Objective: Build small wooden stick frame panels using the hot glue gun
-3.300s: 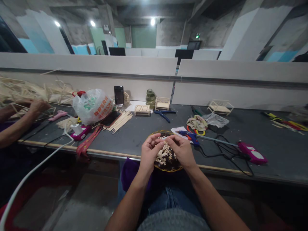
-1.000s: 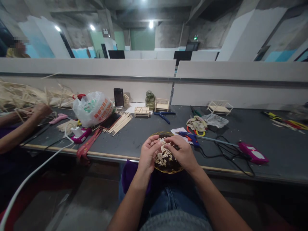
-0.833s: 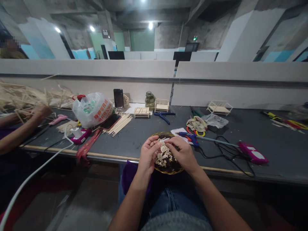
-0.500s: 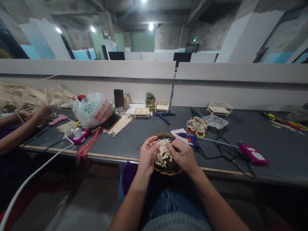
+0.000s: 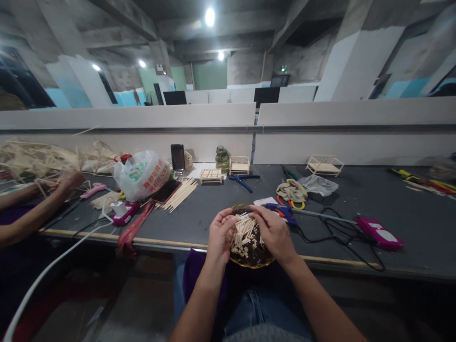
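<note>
Head view, clock face centred on the round, dark woven basket with a golden rim [image 5: 252, 267], 12 o'clock pointing away from the person. The basket overlaps the dark table's near edge; what bears its weight is hidden. Inside, the short, pale wooden sticks [image 5: 245, 233] lie in a loose heap, mostly towards 10 o'clock, with smaller bits among them.

The left hand [image 5: 220, 235] is at 9 o'clock, half curled, thumb close to the forefinger. The right hand [image 5: 275, 233] is at 3 o'clock, its fingers bent inward over the basket. A whitish sliver shows between the fingertips, but whether either hand grips it I cannot tell.

The step in hand looks like picking over or gathering these sticks. The next move seems to call for a light fingertip pinch that lifts one piece without scattering the heap.

At 2 o'clock, just beyond the right hand, lies a blue plastic glue gun [image 5: 288, 216]; at 12, blue-handled pliers [image 5: 244, 182]; at 10, a fanned bundle of long, pale wooden sticks [image 5: 182, 194].
</note>
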Motion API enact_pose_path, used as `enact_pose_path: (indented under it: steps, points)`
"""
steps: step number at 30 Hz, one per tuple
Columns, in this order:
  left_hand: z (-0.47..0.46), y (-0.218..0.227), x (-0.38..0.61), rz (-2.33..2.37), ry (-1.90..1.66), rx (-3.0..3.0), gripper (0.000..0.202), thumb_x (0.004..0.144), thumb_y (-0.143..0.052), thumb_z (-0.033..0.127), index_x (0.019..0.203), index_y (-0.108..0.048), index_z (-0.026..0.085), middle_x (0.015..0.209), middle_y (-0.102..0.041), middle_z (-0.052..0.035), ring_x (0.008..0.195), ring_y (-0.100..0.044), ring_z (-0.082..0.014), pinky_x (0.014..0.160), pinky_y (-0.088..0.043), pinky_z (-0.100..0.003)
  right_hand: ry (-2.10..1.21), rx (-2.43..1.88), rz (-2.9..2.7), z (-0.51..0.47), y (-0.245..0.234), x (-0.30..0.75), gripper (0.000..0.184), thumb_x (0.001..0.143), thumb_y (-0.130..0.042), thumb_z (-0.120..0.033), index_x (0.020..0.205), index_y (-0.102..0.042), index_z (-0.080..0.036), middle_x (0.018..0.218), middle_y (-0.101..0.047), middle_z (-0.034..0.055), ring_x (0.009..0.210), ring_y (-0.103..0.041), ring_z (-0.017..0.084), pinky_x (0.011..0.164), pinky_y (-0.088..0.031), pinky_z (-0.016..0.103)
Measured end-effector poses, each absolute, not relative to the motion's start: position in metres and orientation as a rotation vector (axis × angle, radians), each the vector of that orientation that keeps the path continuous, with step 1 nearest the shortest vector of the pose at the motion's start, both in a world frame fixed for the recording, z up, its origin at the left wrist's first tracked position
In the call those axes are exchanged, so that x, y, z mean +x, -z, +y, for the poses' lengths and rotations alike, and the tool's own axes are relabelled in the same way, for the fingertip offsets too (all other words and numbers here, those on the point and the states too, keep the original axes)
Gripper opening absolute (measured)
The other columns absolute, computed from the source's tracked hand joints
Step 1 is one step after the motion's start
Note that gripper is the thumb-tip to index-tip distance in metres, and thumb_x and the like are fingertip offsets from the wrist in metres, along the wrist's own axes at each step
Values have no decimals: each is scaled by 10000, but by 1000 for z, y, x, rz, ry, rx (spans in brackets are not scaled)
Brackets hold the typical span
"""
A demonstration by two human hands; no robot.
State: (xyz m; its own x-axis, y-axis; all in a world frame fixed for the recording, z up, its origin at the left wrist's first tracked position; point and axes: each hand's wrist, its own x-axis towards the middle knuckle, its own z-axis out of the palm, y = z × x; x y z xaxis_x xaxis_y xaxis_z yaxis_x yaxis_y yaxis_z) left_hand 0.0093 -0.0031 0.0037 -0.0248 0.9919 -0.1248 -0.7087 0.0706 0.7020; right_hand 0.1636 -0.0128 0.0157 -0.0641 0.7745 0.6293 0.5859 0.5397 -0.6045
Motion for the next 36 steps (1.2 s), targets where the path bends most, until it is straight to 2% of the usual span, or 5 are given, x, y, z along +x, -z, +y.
enact_pose_path:
  steps: [3,8,11,21,36]
  points:
    - [-2,-6,9,735,-1460,520,494,546,-892,191,966,-640,123,659,-600,37,539,-534,-43,562,-429,-165,-211,-1257,-1730,-11,-18,164,240,958,-503,-323,792,-643,-221,741,-676,31,740,-627,190,730,-474,317]
    - [3,-7,9,748,-1462,540,511,545,-892,186,981,-632,126,668,-600,40,528,-520,-35,544,-419,-161,-191,-1184,-1647,-6,-24,163,186,950,-480,-253,1028,-644,-215,925,-712,57,895,-657,206,809,-484,322]
    - [6,-7,6,751,-1457,543,522,544,-897,193,988,-630,129,696,-625,30,543,-544,-40,544,-420,-158,-276,-1177,-1705,-3,-27,161,163,947,-508,-265,925,-665,-228,796,-701,24,761,-652,183,748,-481,308]
    - [19,-8,-14,779,-1498,558,515,550,-892,190,987,-626,131,705,-646,21,541,-562,-48,544,-440,-165,-649,-1155,-1743,21,-15,136,204,885,-597,-339,1012,-680,-203,938,-708,44,869,-645,196,790,-503,330]
    - [127,-4,-84,1027,-1628,599,538,484,-896,274,933,-636,130,696,-653,21,503,-518,-44,519,-411,-176,-532,-1269,-1821,54,-8,140,215,914,-516,-321,993,-699,-243,993,-744,60,913,-695,232,801,-551,358]
